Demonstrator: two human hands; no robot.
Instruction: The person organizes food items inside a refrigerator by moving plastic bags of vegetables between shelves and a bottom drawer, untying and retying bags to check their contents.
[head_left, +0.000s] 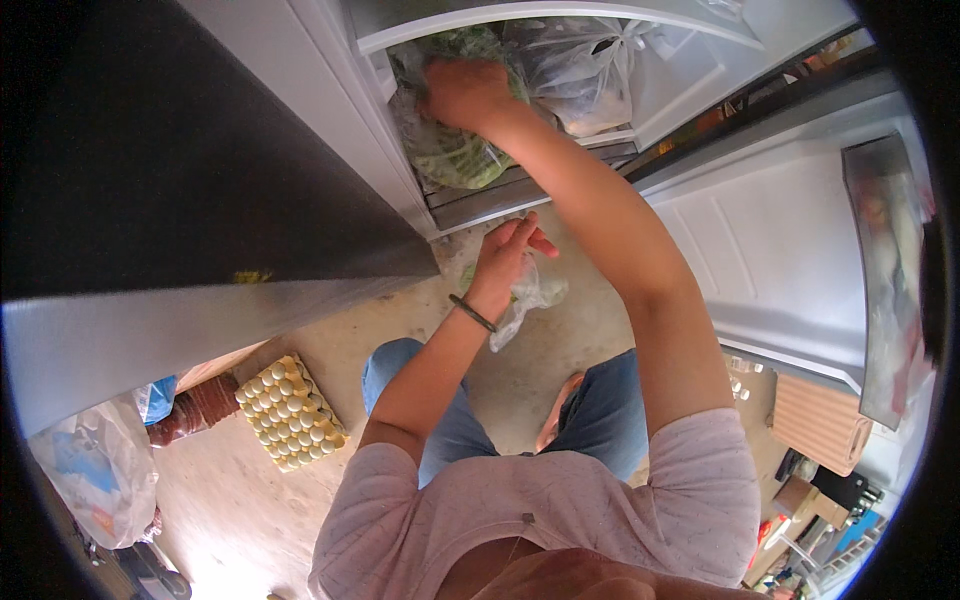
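Observation:
My right hand reaches into the lower compartment of an open refrigerator. It touches a clear plastic bag of leafy greens, and its fingers are too blurred and hidden to show a grip. Beside that bag sits a knotted clear plastic bag with pale contents. Lower down, in front of the compartment, my left hand has its fingers loosely apart with nothing visible between them. A dark bangle circles that wrist. Partly behind this hand is another clear plastic bag with something green in it; whether it touches the hand is unclear.
The open refrigerator door with a loaded door bin stands to the right. A dark door panel fills the left. On the floor are an egg tray full of eggs, a white plastic bag and a tan box.

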